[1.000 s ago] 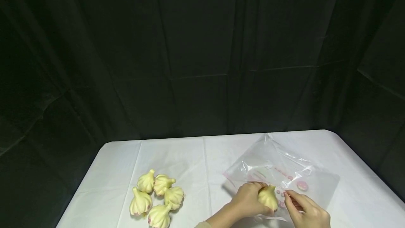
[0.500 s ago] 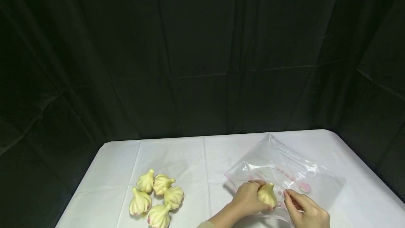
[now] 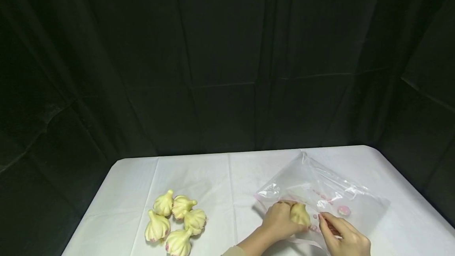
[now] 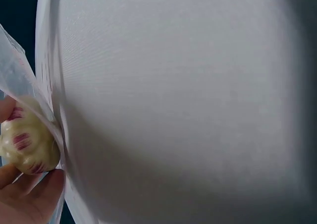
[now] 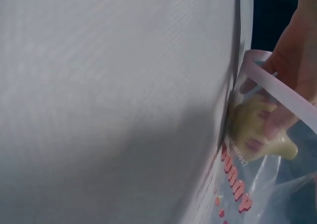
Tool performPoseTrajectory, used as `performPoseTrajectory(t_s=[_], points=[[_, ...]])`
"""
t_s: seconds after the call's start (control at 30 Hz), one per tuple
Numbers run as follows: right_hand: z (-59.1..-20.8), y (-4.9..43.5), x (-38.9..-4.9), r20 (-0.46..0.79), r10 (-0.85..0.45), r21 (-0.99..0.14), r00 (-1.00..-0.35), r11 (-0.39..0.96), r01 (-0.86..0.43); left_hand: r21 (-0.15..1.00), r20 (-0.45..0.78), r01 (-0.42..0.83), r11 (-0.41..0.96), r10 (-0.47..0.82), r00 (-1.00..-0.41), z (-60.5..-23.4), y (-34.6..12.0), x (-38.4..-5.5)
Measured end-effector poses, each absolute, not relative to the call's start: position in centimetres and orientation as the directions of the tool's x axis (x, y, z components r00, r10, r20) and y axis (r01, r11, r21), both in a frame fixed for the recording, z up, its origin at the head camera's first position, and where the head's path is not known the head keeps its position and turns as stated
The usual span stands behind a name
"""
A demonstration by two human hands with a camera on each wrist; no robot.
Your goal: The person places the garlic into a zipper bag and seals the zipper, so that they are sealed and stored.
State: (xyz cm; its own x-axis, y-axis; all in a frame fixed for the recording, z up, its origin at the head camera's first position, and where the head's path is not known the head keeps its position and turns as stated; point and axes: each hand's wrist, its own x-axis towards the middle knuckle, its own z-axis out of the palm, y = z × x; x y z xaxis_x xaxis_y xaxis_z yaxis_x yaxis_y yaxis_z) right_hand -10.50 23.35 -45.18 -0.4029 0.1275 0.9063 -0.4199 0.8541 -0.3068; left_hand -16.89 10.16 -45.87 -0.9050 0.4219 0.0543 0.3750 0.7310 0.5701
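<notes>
My left hand (image 3: 279,221) grips a pale yellow garlic bulb (image 3: 299,214) inside the mouth of a clear plastic bag (image 3: 313,179) with pink print. Thumb and fingers lie on opposite sides of the bulb. The left wrist view shows the purple-streaked underside of the garlic bulb (image 4: 32,142) beside the bag's film. Through the plastic in the right wrist view, the garlic bulb (image 5: 250,127) appears behind the bag's pink rim (image 5: 282,90). My right hand (image 3: 345,234) pinches the bag's edge between thumb and index finger, just right of the bulb.
Several more garlic bulbs (image 3: 177,242) lie clustered on the left part of the white-covered table (image 3: 220,185). A black curtain (image 3: 227,62) hangs behind the table and along both sides.
The left hand has pushed the garlic bulb slightly deeper, so the bag's film now overlaps its top. The bag has shifted a little rightward. The right hand has stayed nearly still.
</notes>
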Motion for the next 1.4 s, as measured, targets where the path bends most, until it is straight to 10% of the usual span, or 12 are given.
performPoseTrajectory(t_s=[0.87,1.13,1.4], points=[[-44.8,23.2,-10.3,0.906,0.152,-0.334,-0.395,0.831,-0.446,0.557,0.228,0.393,0.731,0.32,-0.92,-47.1,11.5,-17.3],[-44.8,23.2,-10.3,0.9,0.169,-0.35,-0.402,0.831,-0.433,0.919,0.094,0.142,0.369,0.143,-0.985,-47.9,12.4,-17.6],[-44.8,23.4,-10.1,0.892,0.162,-0.351,-0.422,0.837,-0.421,0.989,0.006,0.005,0.149,-0.002,-1.0,-47.9,13.2,-18.0]])
